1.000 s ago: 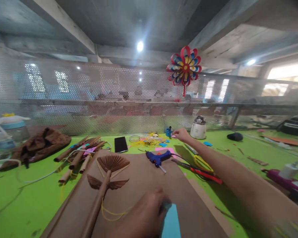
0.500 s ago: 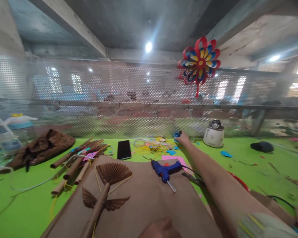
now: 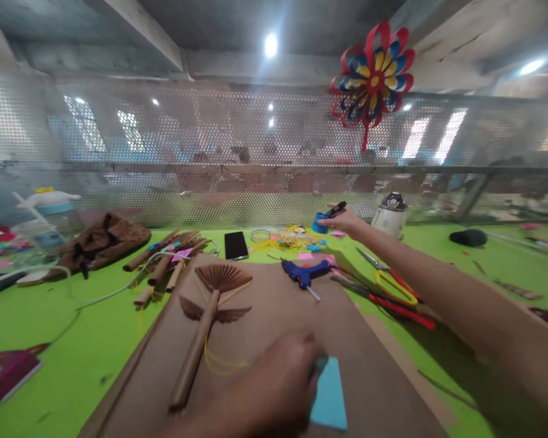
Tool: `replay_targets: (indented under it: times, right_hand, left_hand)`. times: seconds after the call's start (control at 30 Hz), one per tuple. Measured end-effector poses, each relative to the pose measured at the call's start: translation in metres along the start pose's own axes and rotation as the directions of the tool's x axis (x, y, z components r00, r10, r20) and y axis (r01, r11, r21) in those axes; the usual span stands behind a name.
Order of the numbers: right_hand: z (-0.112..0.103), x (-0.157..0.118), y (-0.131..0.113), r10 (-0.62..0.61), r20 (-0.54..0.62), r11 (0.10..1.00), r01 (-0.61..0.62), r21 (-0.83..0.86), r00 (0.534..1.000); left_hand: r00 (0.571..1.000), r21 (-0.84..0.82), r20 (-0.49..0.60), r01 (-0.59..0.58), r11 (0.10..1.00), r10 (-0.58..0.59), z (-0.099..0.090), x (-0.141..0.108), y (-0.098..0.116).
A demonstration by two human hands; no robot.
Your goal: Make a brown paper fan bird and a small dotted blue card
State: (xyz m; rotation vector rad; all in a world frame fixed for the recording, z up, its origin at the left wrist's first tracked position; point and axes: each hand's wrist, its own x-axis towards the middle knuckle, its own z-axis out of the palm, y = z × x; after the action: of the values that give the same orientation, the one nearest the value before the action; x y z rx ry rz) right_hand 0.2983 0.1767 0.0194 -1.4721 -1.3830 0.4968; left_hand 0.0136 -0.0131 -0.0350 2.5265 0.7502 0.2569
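My right hand (image 3: 344, 220) reaches far over the table, its fingers closed on a small blue and black craft punch (image 3: 319, 224), lifted above the green surface. Low in the middle, my left hand (image 3: 283, 377) is blurred. Its curled fingers pinch the edge of a light blue paper square (image 3: 330, 395) over the brown board. Left of that hand lies a brown paper flower (image 3: 223, 277) with a rolled paper stem (image 3: 194, 356) and two pleated leaves. A blue glue gun (image 3: 305, 274) lies toward the board's far edge.
Rolled brown paper tubes (image 3: 162, 267) lie left of a phone (image 3: 235, 245). Yellow-handled scissors (image 3: 395, 288) and red-handled pliers (image 3: 402, 309) lie under my right forearm. A white bottle (image 3: 389, 216) stands at the back, before a perforated metal screen (image 3: 201, 140).
My right hand has raised the punch off the table. My left hand has come further into view, with the light blue paper now showing. The camera has tilted down.
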Motion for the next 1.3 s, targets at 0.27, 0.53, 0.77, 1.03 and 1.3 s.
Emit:
replay_targets:
  times: [0.27, 0.53, 0.77, 1.03, 1.3]
  right_hand:
    - [0.015, -0.179, -0.039, -0.100, 0.436, 0.971, -0.008, 0.241, 0.895]
    - [0.022, -0.205, -0.015, -0.284, 0.301, 0.959, 0.278, 0.062, 0.911]
    - [-0.001, -0.211, -0.015, -0.213, 0.308, 0.976, 0.187, 0.113, 0.927]
    - [-0.004, -0.214, -0.030, -0.280, 0.141, 0.919, 0.222, 0.327, 0.950]
    - [-0.003, -0.214, -0.032, -0.306, 0.191, 0.944, 0.270, 0.192, 0.933]
  left_hand:
    - [0.999, 0.199, 0.008, -0.045, 0.979, 0.044, -0.005, 0.002, 0.017]
    - [0.999, 0.247, 0.013, 0.026, 0.969, -0.030, -0.006, 0.000, 0.026]
    - [0.992, 0.182, -0.120, 0.055, 0.982, -0.033, 0.006, -0.005, 0.015]
    - [0.990, 0.089, -0.095, 0.115, 0.989, -0.106, 0.004, -0.004, 0.008]
    - [0.995, 0.061, -0.082, 0.059, 0.996, -0.054, 0.000, -0.003, 0.006]
